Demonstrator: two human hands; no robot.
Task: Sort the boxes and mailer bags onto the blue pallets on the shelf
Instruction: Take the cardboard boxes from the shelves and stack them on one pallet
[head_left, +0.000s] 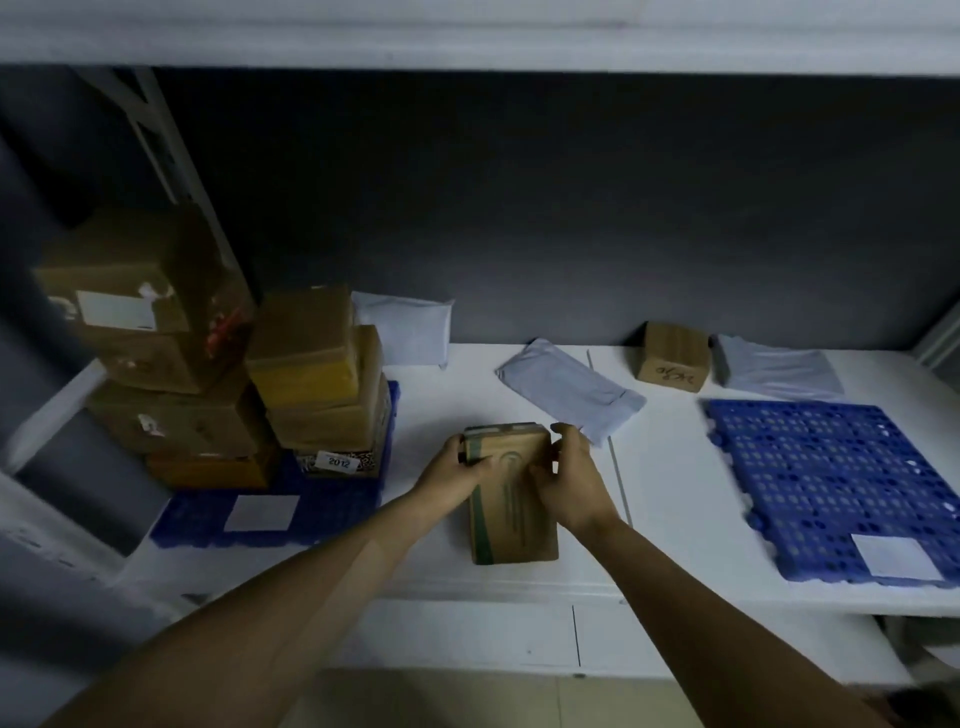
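My left hand (457, 470), right hand (569, 478) gripped cardboard box (511, 519) sides, fingers curled; long axis ran away; stacked pallet (197, 525) lay left.

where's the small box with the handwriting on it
Head view: the small box sits at the back right of the shelf, between the middle mailer bag and the right mailer bag, just behind the right blue pallet.

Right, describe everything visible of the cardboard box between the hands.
The cardboard box is brown and oblong, with green printed lines and a curved emblem on top. It lies flat and closed on the white shelf, long side running away from the person, between the left blue pallet and the right blue pallet, on neither. The left hand grips its far left corner, the right hand its far right edge.
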